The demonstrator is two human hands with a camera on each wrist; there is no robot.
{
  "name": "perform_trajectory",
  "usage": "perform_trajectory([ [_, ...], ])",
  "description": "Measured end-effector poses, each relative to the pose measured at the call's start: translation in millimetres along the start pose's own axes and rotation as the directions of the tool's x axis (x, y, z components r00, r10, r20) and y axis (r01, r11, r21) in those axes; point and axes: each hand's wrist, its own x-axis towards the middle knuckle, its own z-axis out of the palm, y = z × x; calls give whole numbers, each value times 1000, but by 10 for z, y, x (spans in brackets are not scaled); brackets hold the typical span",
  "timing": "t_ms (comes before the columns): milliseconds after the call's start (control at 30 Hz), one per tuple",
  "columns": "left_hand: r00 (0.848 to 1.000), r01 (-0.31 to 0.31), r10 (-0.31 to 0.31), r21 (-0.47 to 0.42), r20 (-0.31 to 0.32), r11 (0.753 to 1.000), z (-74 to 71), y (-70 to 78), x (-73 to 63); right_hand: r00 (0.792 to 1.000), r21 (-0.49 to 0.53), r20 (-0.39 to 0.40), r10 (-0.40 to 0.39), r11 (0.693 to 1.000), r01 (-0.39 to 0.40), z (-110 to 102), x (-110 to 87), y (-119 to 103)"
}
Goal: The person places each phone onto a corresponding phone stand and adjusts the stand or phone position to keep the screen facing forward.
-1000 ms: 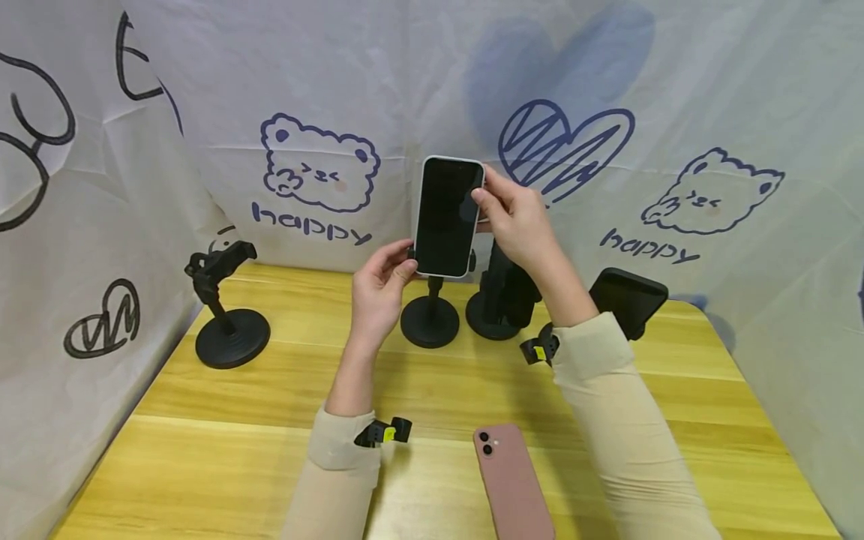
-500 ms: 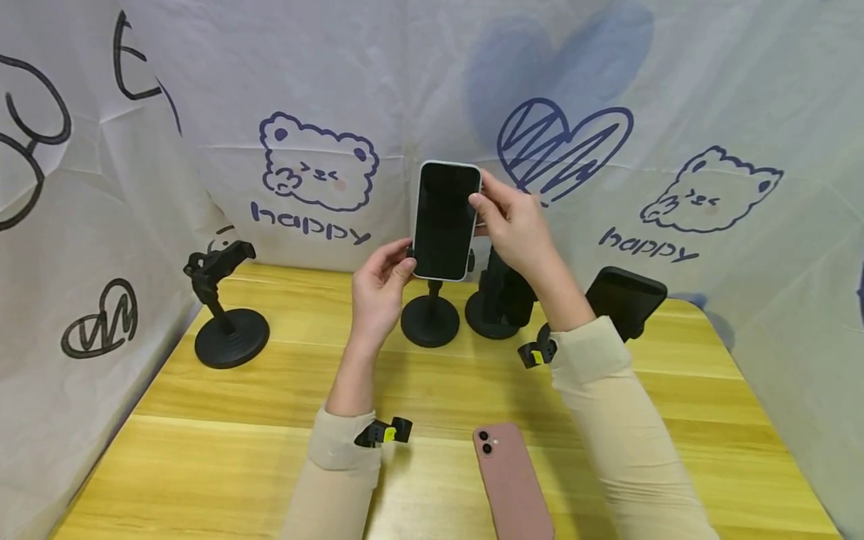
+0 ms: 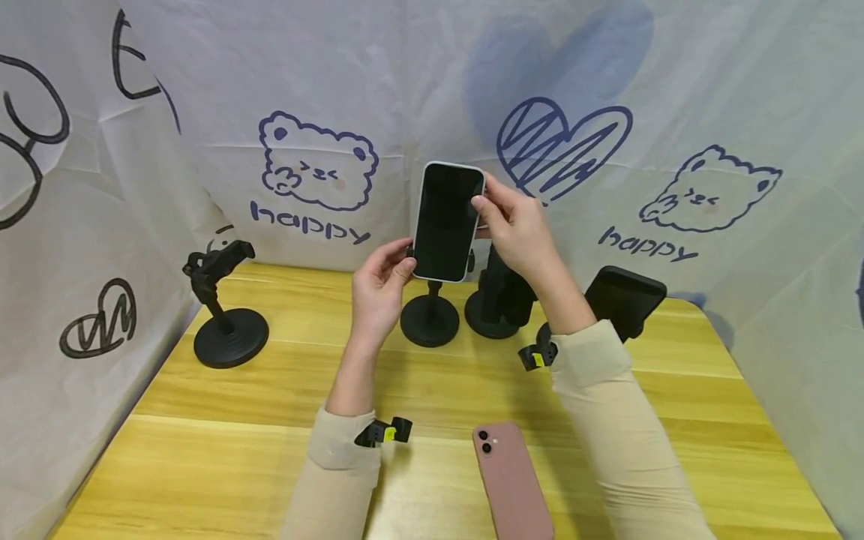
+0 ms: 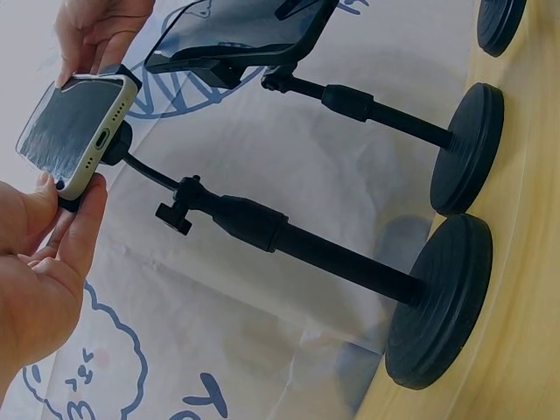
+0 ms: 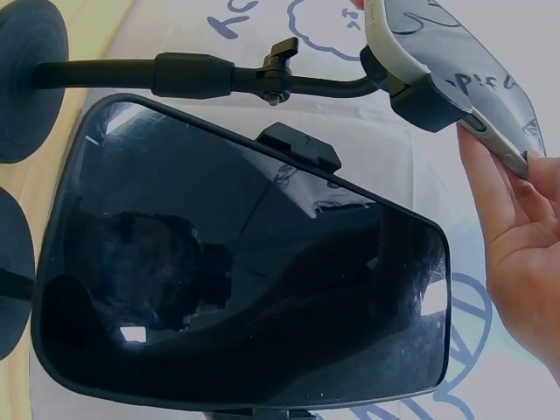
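A smartphone [image 3: 448, 221] in a pale case stands upright with its dark screen facing me, set in the clamp of a black phone stand [image 3: 430, 321]. My left hand [image 3: 379, 289] holds the clamp at the phone's lower left, thumb in front at the phone's edge and fingers behind. At the upper right edge, my right hand [image 3: 520, 225] pinches the phone between thumb and fingers. In the left wrist view, the phone's bottom edge [image 4: 103, 140] shows its charging port, and the stand's neck [image 4: 149, 173] runs down to a round base.
An unoccupied phone stand [image 3: 229, 337] is at the left. Right of centre, another stand carries a dark phone [image 3: 518, 296], partly behind my right arm. Farther right a black phone [image 3: 626, 296] leans on a stand. A pink phone [image 3: 514, 480] lies face down near the front.
The phone has moved slightly lower, and its top has shifted left, then back right, along with my right hand. My left hand has stayed at the clamp.
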Motion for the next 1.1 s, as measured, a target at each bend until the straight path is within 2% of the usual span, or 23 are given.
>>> perform_trajectory([
  [167, 1000, 0, 0, 21, -8, 1000, 0, -2, 0, 1000, -14, 3, -11, 1000, 11, 25, -14, 12],
  [400, 1000, -12, 12, 37, -11, 999, 9, 5, 1, 1000, 28, -14, -8, 1000, 8, 63, -63, 73],
  [733, 1000, -14, 15, 43, -11, 999, 15, 8, 0, 1000, 15, 5, 24, 1000, -24, 71, -93, 65],
  [1100, 1000, -17, 17, 43, -13, 999, 6, 8, -5, 1000, -15, 19, 2, 1000, -2, 74, -104, 56],
])
